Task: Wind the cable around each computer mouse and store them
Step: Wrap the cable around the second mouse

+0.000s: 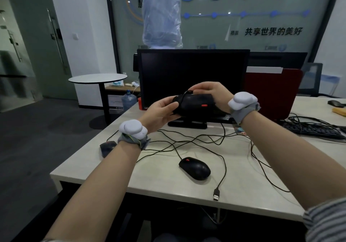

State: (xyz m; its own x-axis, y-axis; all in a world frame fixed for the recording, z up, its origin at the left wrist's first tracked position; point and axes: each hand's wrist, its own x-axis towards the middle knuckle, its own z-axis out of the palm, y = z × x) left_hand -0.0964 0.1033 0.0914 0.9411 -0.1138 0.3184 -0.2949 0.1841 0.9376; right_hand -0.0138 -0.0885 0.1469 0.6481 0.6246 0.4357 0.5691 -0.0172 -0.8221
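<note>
USB plug point(216, 195) at the desk point(153, 178) edge, cable loose. Second mouse point(194, 168) and third mouse point(107, 147) lie unwound. Raised before the monitor point(192, 77), held mouse point(193, 104): left hand point(161, 111) cups it, right hand point(209, 92) pinches its cable (winding apparently underway; nothing stored).

1. Pale desk point(161, 183) carries everything
2. Black wired mouse point(194, 168) at centre, USB plug point(216, 195) at 5 o'clock
3. Second mouse point(107, 147) at 9 o'clock
4. Monitor point(192, 77) at 12, keyboard point(310, 129) at 2, loose cables point(196, 140) between
</note>
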